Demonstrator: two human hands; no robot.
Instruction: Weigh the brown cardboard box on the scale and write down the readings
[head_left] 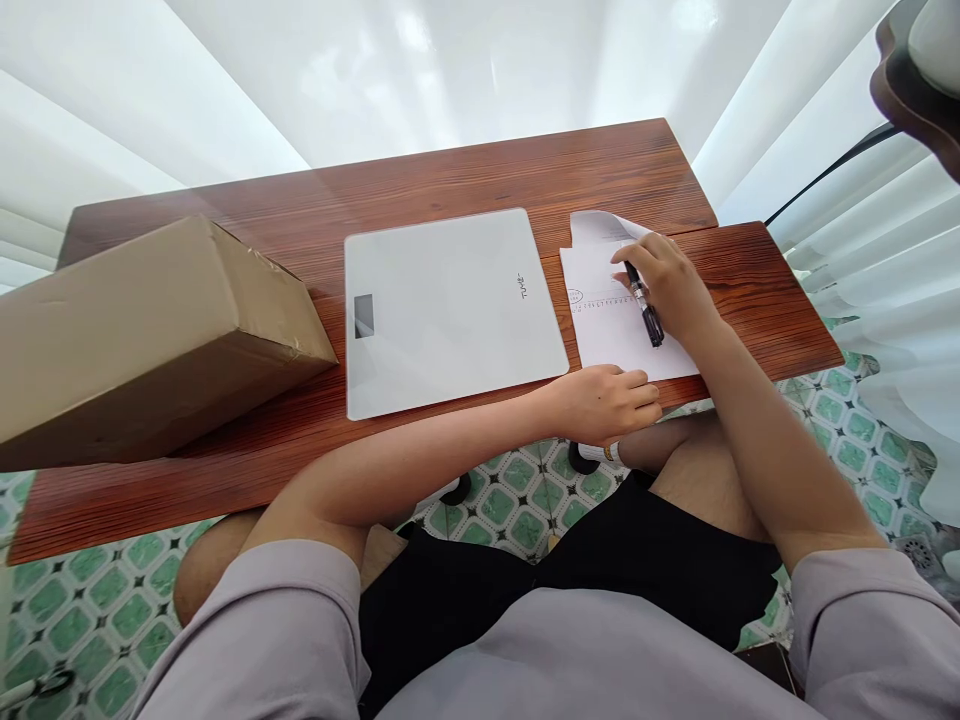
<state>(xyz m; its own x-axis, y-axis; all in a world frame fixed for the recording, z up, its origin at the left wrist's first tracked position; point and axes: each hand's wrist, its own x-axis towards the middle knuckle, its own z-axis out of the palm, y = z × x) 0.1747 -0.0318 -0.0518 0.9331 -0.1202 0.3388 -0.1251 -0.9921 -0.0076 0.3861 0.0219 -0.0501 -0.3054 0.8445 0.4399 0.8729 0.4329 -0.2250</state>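
Observation:
My right hand [666, 285] is closed around a black pen [649, 318] with a silvery band, its lower end sticking out below the fingers. Beneath that hand lies white paper [607, 340] with a row of small dark marks and an oval at its left side. The paper's top sheet curls at the far edge. My left hand [606, 402] rests at the paper's near edge, fingers curled together; whether it pinches anything is hidden. To the left of the paper, a flat white scale [450, 310] with a small grey display lies on the table.
A closed cardboard box [150, 310] stands on the left part of the brown wooden table [420, 180]. White curtains [450, 80] hang behind and on the right. A brown, wavy-edged object [911, 80] juts in at the upper right. Green patterned tiles [502, 500] cover the floor.

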